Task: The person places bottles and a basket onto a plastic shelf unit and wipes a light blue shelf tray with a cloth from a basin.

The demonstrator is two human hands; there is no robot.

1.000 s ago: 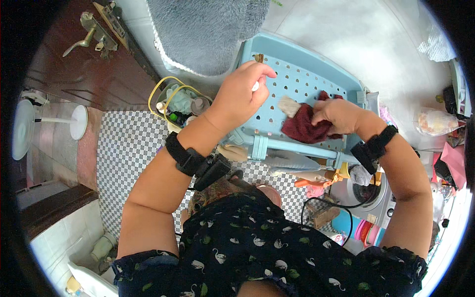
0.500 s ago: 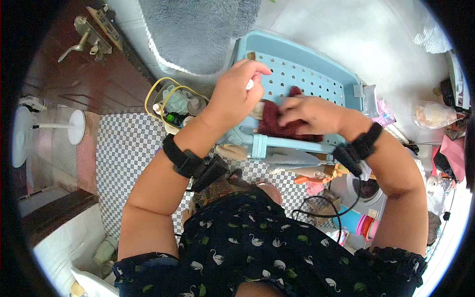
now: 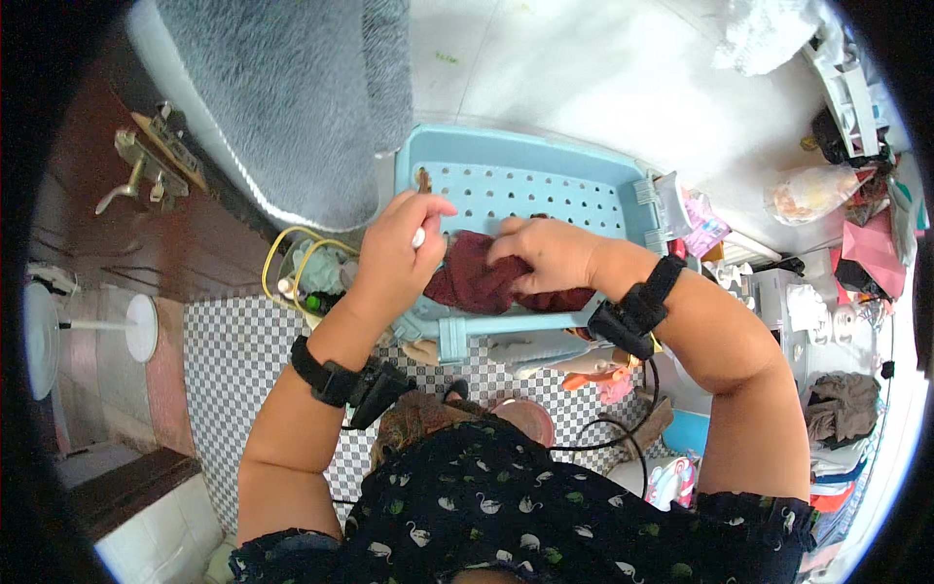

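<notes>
A light-blue plastic rack tray (image 3: 516,151) with a perforated bottom lies before me. In its near half rests a crumpled dark-red cloth (image 3: 472,277). My right hand (image 3: 553,255) is on the cloth, fingers bent and pressed into its folds. Over the tray's left end is my left hand (image 3: 394,253), curled closed around a small object whose white rounded end (image 3: 418,237) shows at the thumb. The rest of that object is hidden in the fist. Just beyond this hand, a small brown item (image 3: 423,181) sits in the tray's far left corner.
A grey fluffy towel (image 3: 311,107) hangs at the far left, beside a brown door (image 3: 195,234). Left of the tray stands a yellow-handled basket (image 3: 282,255) with bottles. Folded clothes (image 3: 846,409) are piled at right. A pink stool (image 3: 525,419) is below on the checkered floor.
The tray sits lower and further left in the picture as the view shifts. The red cloth is spread further left, and my right hand's fingers dig into it. My left hand keeps its grip.
</notes>
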